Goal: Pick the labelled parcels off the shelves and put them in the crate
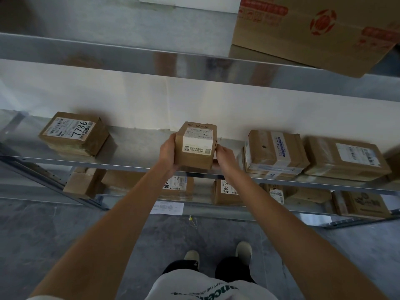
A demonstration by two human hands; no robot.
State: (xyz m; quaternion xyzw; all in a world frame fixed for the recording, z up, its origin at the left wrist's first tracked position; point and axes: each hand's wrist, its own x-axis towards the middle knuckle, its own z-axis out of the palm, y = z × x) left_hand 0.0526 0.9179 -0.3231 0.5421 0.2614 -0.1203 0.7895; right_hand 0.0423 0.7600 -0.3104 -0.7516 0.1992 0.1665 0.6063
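Observation:
A small brown cardboard parcel [195, 146] with a white label sits at the front edge of the middle metal shelf [138, 162]. My left hand [167, 153] grips its left side and my right hand [225, 155] grips its right side. Other labelled parcels lie on the same shelf: one marked 7786 [74, 133] to the left, and two [275, 152] [346, 159] to the right. No crate is in view.
A large carton with red print [313, 31] stands on the upper shelf at the top right. The lower shelf holds several more parcels [227, 191]. A sheet of paper [167, 207] lies on the grey floor below, near my feet.

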